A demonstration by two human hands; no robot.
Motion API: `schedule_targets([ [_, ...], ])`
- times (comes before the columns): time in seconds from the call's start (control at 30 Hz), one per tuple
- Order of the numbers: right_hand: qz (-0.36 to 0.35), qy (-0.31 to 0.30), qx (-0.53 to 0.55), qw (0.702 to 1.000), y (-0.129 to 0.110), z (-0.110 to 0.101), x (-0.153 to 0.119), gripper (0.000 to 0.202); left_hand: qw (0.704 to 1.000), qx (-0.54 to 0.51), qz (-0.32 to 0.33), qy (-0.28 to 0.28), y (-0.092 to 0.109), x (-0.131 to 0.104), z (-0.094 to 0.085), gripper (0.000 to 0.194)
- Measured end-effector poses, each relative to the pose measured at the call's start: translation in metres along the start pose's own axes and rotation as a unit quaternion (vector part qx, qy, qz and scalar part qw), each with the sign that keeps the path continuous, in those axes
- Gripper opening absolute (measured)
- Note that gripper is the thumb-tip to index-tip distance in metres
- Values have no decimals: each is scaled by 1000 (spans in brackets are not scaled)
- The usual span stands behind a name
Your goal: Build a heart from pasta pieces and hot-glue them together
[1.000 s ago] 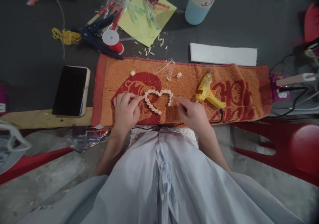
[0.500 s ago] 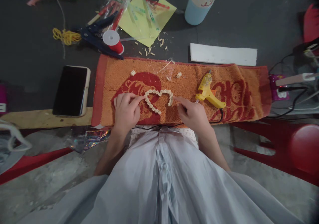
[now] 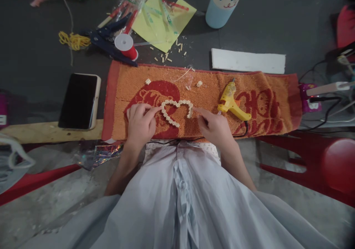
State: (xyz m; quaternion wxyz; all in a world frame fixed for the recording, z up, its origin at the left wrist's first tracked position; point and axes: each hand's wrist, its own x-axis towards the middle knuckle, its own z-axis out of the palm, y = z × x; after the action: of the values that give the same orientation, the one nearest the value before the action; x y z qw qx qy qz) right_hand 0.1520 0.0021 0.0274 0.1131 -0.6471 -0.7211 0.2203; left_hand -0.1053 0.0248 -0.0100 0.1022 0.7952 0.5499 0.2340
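A heart-shaped outline of small cream pieces [image 3: 168, 118] lies flat on an orange and red towel [image 3: 205, 127], with a gap along its lower right side. The index fingertip of my left hand [image 3: 141, 123] touches the outline's left edge; the other fingers rest on the towel, holding nothing. From the opposite side, my right hand [image 3: 215, 125] points its stretched index finger at the outline's right end, at or very near contact. Its other fingers are loosely bent with nothing visible in them. Two small cream clusters sit above the heart, one at left [image 3: 148, 81] and another cluster at right [image 3: 199, 83].
A yellow glue gun [image 3: 231, 103] lies right of my right hand, its cord along the towel's front edge. Around the towel are a phone [image 3: 79, 101], dark blue pliers-like tool [image 3: 107, 44], red thread spool [image 3: 128, 49], yellow paper [image 3: 177, 16], white strip [image 3: 248, 61] and bottle [image 3: 222, 9].
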Motion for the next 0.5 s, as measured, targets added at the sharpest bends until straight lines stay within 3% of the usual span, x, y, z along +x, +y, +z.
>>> schedule_targets([
  [0.27,-2,22,-23,1000,1,-2,4,46,1000,-30,-5,-6,0,7,-1,38],
  [0.5,-40,37,-59,997,-5,-17,35,35,994,-79,50,-57,-1,42,-7,29],
])
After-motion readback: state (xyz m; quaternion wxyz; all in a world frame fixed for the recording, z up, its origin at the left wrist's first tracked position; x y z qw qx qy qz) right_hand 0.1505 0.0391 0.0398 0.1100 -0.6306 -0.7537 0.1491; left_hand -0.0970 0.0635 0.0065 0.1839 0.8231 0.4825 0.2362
